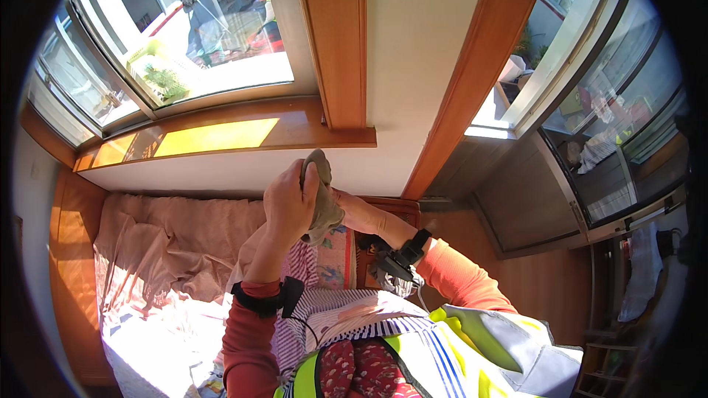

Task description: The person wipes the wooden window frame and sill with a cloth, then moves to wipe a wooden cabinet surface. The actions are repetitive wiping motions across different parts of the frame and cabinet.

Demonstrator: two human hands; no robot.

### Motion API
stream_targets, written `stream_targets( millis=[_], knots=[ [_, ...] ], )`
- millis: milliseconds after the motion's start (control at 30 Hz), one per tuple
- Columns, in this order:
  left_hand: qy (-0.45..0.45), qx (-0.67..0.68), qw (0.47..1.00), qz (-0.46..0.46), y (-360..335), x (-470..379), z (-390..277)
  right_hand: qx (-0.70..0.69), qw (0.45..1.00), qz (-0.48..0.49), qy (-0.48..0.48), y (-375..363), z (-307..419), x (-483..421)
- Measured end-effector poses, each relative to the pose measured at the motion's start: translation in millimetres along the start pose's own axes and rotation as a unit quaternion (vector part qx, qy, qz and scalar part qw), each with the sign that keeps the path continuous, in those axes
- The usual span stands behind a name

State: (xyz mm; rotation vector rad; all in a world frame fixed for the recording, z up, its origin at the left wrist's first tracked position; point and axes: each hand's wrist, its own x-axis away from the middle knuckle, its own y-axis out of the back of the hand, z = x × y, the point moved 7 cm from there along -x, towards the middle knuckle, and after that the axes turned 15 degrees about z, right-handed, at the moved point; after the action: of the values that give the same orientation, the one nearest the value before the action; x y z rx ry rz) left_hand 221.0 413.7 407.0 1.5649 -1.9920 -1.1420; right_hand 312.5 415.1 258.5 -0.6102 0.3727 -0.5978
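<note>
A grey-brown cloth (pixel 323 207) is bunched between my two hands, in front of the wall below the window. My left hand (pixel 289 202) grips its upper left part, with the thumb over the fabric. On the cloth's right side, my right hand (pixel 357 211) holds it; its fingers are partly hidden behind the folds. Both wrists wear black straps with devices. Below my hands lies a bed with a crumpled pinkish-brown sheet (pixel 166 232) and a striped cloth (pixel 304 265).
A wooden windowsill (pixel 298 130) runs along the wall ahead. A glazed door (pixel 531 199) stands at the right, above a wooden floor (pixel 531 282). Through the window, a person (pixel 265 8) is visible outside. A wooden board (pixel 74 265) borders the bed's left side.
</note>
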Motion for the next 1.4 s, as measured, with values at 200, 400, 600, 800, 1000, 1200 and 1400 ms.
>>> stream_targets(
  millis=[200, 400, 600, 800, 1000, 1200, 1400],
  knots=[
    [-0.050, 0.042, 0.990, 0.123, -49.7, 9.7, -40.2, -0.260, 0.960, -0.043, 0.097, 0.1, 6.8, 35.8],
    [-0.128, 0.119, 0.981, 0.084, -48.3, 24.8, -54.2, -0.265, 0.939, -0.045, 0.216, -1.7, 84.8, 72.0],
    [-0.041, 0.123, 0.988, 0.086, -36.4, 69.8, 18.4, 0.078, 0.874, -0.253, 0.407, -25.7, 234.3, 155.1],
    [0.100, 0.168, 0.981, -0.018, -28.5, 143.6, 128.8, 0.458, 0.583, -0.359, 0.567, -109.7, 394.7, 203.3],
    [0.187, 0.210, 0.956, -0.087, -37.0, 207.9, 184.1, 0.815, 0.211, -0.387, 0.377, -156.9, 484.2, 142.7],
    [0.218, 0.216, 0.949, -0.072, -62.2, 222.2, 187.8, 0.797, 0.083, -0.439, 0.406, -113.7, 481.1, 117.3],
    [0.214, 0.143, 0.966, -0.031, -88.6, 208.1, 177.4, 0.791, 0.110, -0.426, 0.426, -90.3, 451.5, 127.8]
  ],
)
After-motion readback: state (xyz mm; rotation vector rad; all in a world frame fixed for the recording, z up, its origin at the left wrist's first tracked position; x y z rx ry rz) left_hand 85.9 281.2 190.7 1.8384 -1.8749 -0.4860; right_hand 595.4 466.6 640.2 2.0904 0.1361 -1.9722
